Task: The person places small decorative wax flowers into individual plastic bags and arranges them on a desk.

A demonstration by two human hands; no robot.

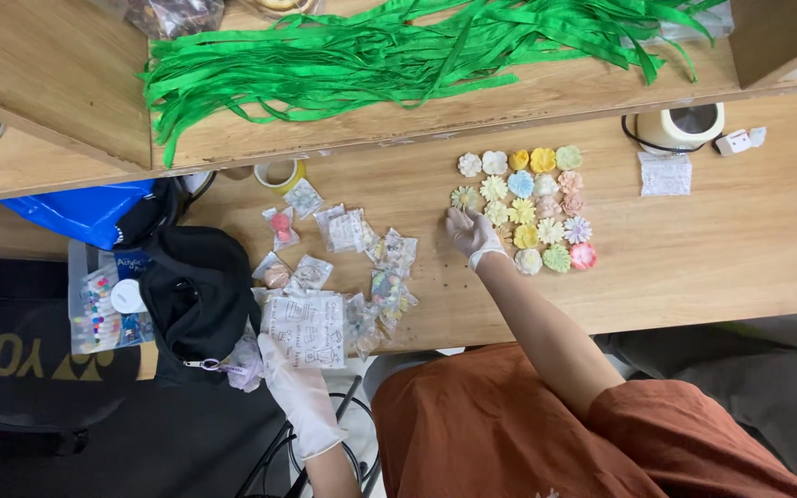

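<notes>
At the left end of the surface point(694, 267) sit a blue bag point(76, 214), a clear box of small paint pots point(103, 309) and a black cap point(197, 295). Just right of the cap, the person's gloved left hand point(299, 383) lies at the near edge. Its grip is loose and open, with the fingers spread flat on a printed packet point(306, 325) and nothing taken up. Small clear packets point(362, 249) are scattered beyond it toward the middle, with a tape roll point(279, 173) near the far edge and green ribbon point(398, 55) heaped on the shelf above. Right of the middle, the gloved right hand point(470, 232) reaches to a block of flowers point(532, 207) laid in neat rows, which are pastel clay-like blooms, touching or nearly so. Its fingertips are at a pale flower point(465, 196) on the block's left side. The knuckles hide the grip, so I cannot tell whether it has pinched that flower or only rests on it. To my eye, the flower is best handled by light contact at its rim, not on the petals. The wrist should stay raised so the sleeve and glove clear the neighbours, since one nudge could push the rows askew. The flat left hand seems well placed to steady the packets meanwhile. Toward the far right corner lie a white packet point(665, 172) and a cream pot point(684, 124).
</notes>
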